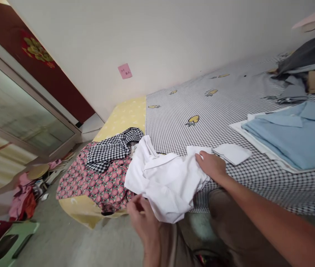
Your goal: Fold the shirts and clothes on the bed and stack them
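A crumpled white shirt [165, 178] with a collar lies at the bed's front edge, its lower part hanging over my knees. On its right side, my right hand [211, 167] grips the cloth, thumb and fingers closed. At the lower left edge of the shirt is my left hand [145, 218], its fingers curled in a pinch at the fabric. A small folded white cloth [233, 153] rests just right of my right hand. Left of the shirt lie a black-and-white checked garment [113, 148] and a pink flowered garment [82, 178].
The bed has a checked sheet [174, 122] and a yellow cover [126, 115]. Folded light blue shirts [299, 129] sit at the right, with a dark clothes pile [310, 55] behind. A green stool [21, 241] and red-pink items [22, 202] stand on the floor at left.
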`<state>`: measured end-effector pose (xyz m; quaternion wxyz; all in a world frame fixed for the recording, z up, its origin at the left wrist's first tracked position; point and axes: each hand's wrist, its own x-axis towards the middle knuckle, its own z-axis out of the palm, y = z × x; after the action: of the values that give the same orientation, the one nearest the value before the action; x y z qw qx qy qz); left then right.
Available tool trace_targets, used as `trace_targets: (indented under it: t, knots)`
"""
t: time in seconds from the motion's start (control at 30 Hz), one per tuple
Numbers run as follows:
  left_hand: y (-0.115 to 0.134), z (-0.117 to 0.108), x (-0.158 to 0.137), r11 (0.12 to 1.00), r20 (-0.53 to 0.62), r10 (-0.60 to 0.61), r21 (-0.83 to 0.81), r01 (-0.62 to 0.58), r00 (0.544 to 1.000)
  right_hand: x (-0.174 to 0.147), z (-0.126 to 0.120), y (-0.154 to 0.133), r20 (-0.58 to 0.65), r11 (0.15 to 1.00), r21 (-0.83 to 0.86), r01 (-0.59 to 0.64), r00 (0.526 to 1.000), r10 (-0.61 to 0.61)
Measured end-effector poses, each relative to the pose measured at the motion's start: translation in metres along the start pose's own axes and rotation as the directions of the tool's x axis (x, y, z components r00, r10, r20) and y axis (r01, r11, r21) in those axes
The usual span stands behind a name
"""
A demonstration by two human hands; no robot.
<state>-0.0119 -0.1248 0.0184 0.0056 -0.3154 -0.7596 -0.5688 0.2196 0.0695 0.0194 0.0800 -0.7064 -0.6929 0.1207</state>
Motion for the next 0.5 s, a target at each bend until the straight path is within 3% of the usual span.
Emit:
trace_targets:
  t: [0.07, 0.2, 0.37, 0.5]
  knots:
    - [0.006, 0.01, -0.025, 0.998, 0.146, -0.053, -0.02, 0.057, 0.988, 0.001, 0.002, 0.001, -0.02, 1.0, -0.001, 0.005, 1.0, -0.005]
    - [0.007, 0.043, -0.041, 0.971, 0.373, -0.215, -0.015, 0.238, 0.903, -0.001, 0.003, 0.001, -0.049, 1.0, -0.002, 0.013, 0.999, -0.013]
    - [0.011, 0.073, -0.035, 0.94, 0.305, -0.34, 0.082, 0.331, 0.89, -0.003, 0.002, 0.001, -0.07, 1.0, -0.01, 0.008, 0.998, -0.008]
    - [0.006, 0.079, -0.03, 0.901, 0.221, -0.416, -0.032, 0.433, 0.882, -0.005, 0.004, 0.002, -0.087, 1.0, -0.015, 0.019, 0.996, -0.021]
